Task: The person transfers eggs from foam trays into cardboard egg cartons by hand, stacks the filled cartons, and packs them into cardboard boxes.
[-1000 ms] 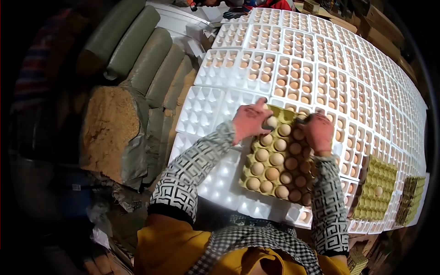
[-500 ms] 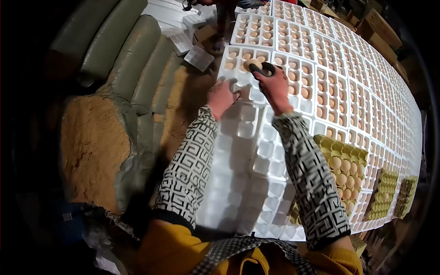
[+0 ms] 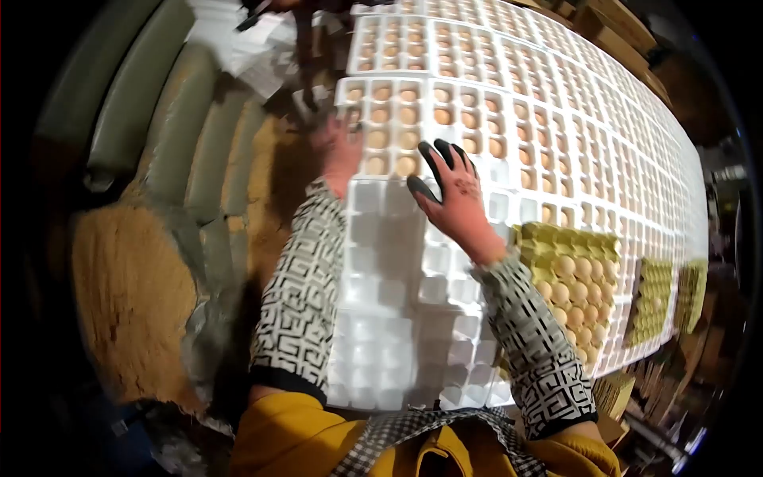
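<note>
My right hand, in a pink glove with dark fingertips, is held open over the white trays, fingers spread and no egg in it. Just beyond its fingertips lies a white foam tray whose visible pockets hold pale brown eggs. At that tray's left edge is my left hand, also gloved; motion smears its fingers, and whether they touch the tray is unclear. Nearer my body, a white tray has bare pockets, partly in shadow.
More egg-filled white trays stretch away to the right. Yellow-green egg cartons sit at the right, the nearest holding several eggs. Stuffed grey-green sacks and a brown heap lie left. Cardboard boxes stand at the back.
My right hand has let go of an egg and opened, drawing back toward me. The tray's nearer pockets now hold eggs. My left hand has shifted to its left edge; the view has moved.
</note>
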Action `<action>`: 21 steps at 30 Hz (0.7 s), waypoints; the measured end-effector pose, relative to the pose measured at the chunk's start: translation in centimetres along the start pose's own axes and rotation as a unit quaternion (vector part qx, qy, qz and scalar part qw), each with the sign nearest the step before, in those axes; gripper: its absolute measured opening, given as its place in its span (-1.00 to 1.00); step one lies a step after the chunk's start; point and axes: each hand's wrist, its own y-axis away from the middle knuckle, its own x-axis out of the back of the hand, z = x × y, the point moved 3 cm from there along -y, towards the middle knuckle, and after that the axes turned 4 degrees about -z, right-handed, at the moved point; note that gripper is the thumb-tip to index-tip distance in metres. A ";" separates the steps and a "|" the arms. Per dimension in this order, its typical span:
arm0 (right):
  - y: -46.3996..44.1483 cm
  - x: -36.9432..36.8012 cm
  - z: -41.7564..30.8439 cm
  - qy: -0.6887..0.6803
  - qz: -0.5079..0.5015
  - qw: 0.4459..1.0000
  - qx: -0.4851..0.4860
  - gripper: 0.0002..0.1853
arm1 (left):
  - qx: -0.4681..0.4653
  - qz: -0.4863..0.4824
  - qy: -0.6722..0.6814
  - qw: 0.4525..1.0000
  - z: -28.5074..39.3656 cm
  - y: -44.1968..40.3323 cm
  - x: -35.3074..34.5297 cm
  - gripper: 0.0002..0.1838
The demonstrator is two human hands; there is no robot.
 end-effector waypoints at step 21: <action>21.6 25.2 21.0 0.152 -0.119 0.975 -0.108 -0.35 | -0.119 -0.371 0.304 0.869 39.4 15.4 5.1 -0.54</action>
